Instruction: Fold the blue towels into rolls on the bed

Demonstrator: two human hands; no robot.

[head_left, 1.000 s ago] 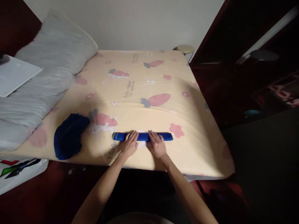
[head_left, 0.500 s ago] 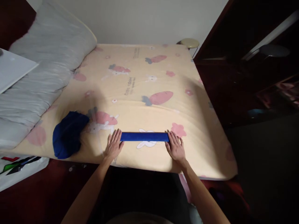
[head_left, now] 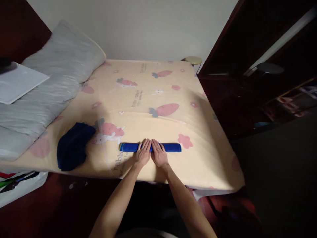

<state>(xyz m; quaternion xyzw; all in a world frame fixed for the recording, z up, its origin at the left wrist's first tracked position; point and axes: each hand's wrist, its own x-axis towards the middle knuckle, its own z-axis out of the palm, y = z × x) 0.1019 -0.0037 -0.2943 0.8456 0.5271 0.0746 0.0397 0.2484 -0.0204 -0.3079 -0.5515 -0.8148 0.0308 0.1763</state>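
Note:
A long narrow strip of folded blue cloth lies crosswise near the front edge of the bed. My left hand rests flat on its middle, fingers stretched forward. Right beside it, my right hand also lies flat on the cloth, the two hands nearly touching. Both ends of the strip show, the left one with a greenish edge. A crumpled dark blue cloth sits on the bed further left, apart from my hands.
The bed has a patterned yellow sheet. Grey bedding with a white flat object on it fills the left side. A stool stands beyond the far edge. A white bag is at lower left.
Both hands have moved inward from the ends of the blue strip to its middle, uncovering the ends. The camera view has shifted slightly.

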